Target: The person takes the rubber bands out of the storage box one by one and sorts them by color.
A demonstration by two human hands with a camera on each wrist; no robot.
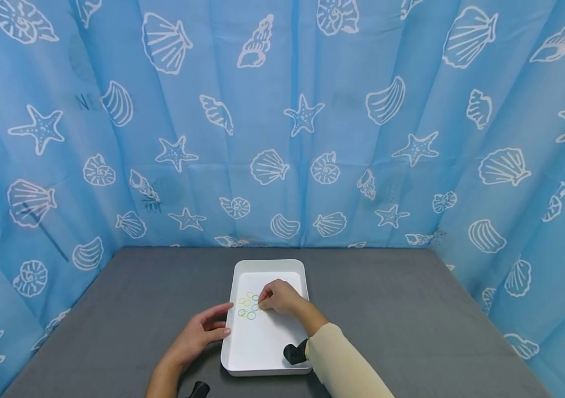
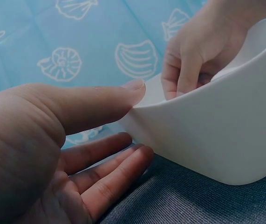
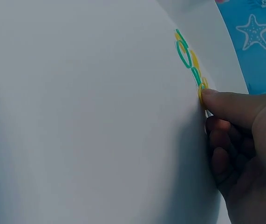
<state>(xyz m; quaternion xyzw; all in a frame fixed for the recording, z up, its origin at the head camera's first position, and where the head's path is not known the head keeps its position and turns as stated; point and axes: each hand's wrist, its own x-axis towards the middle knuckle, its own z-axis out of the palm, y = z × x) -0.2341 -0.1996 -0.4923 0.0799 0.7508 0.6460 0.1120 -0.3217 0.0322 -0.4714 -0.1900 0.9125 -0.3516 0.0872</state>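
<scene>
A white rectangular tray (image 1: 255, 351) lies on the grey table, with several thin rubber bands (image 1: 251, 315) in green and yellow grouped on its left half. Over this group, my right hand (image 1: 282, 297) reaches down and pinches a yellow rubber band (image 3: 200, 98) between thumb and fingertips. In the right wrist view the other bands trail away beyond the thumb. My left hand (image 1: 195, 334) rests at the tray's left side. The left wrist view shows its thumb (image 2: 109, 103) at the rim, while the other fingers stretch loosely beside the outer wall.
The tray's raised wall (image 2: 226, 135) surrounds the bands. Behind the grey table (image 1: 387, 309) and along both sides hangs a blue curtain (image 1: 282, 127) with white shell and starfish prints. A black wrist device (image 1: 294, 352) overlaps the tray's lower right corner.
</scene>
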